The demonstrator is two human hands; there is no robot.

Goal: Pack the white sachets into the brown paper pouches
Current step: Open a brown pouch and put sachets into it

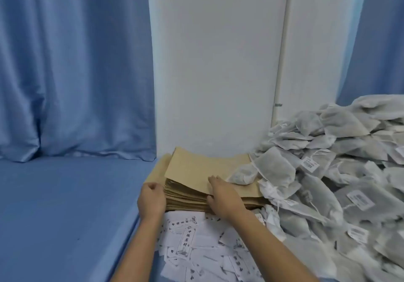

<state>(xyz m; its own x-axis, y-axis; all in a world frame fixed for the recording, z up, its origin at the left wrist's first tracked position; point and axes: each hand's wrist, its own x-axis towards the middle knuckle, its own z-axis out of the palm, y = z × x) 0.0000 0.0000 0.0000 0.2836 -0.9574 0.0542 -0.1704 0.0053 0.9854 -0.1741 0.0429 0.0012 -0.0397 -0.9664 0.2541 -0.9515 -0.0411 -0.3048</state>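
Flat brown paper pouches (190, 168) sit stacked on the blue surface (65, 205), long sides left to right. The right hand's (225, 196) straight fingers press the top one. The left hand (152, 196) curls at the corner, grip unclear. Soft mesh sachets (328, 172) heap alongside.

Your heap of white sachets (349, 172) cut off at right and bottom edges, print on the paper slips (196, 249) too small to read, brown pouches (190, 168) partly buried under sachets, your left hand (152, 198) hiding its own fingertips.
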